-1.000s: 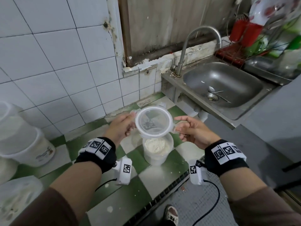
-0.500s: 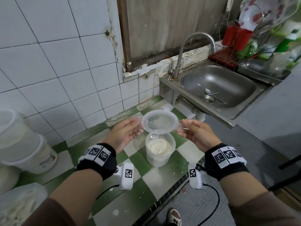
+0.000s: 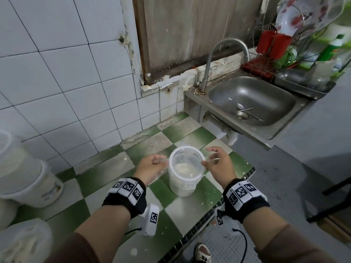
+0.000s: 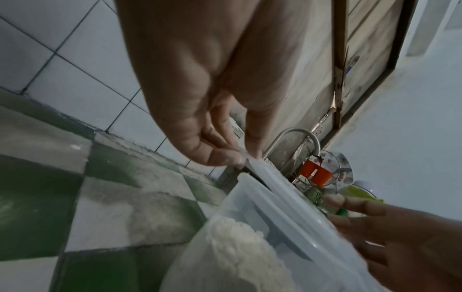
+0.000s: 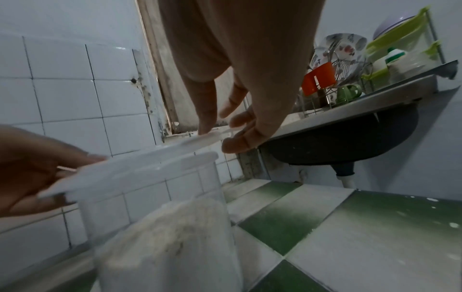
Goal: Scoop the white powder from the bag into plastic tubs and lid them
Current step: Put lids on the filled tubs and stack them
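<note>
Since the earlier frame the clear round plastic lid (image 3: 187, 161) has dropped onto the powder-filled clear plastic tub (image 3: 183, 184), centre frame on the tabletop (image 3: 191, 211). Left hand (image 3: 152, 168) and right hand (image 3: 218, 166) pinch its edges. Lidding step; next, press the rim evenly.

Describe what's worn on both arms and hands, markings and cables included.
Both hands are bare: left hand, right hand. Each wrist carries a black band with white square tags printed with black coded patterns. A white camera block with the same kind of tag hangs under each wrist, trailing a thin black cable. Brown sleeves cover the forearms.
</note>
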